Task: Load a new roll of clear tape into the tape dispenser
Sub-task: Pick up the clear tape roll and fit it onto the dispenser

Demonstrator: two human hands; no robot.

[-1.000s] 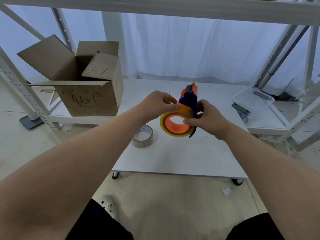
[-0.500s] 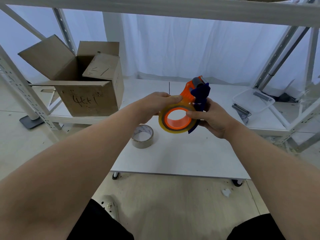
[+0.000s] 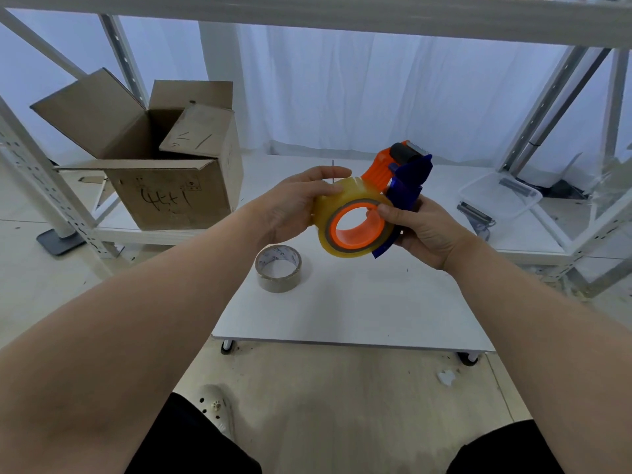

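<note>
You held the clear tape roll on the tape dispenser hub, left hand fingers curled round its rim, right hand gripping the dispenser body; squarer seating was, in my judgement, advisable.

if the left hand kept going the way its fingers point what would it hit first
The left hand is on the roll; going straight on, its fingers would probably meet the dispenser just beyond, though depth is unclear.

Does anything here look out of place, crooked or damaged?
Nothing damaged. One flap of the cardboard box sags inward, and a white scrap lies on the floor near the table wheel. The clear tape roll sits on the orange hub of the tape dispenser.
</note>
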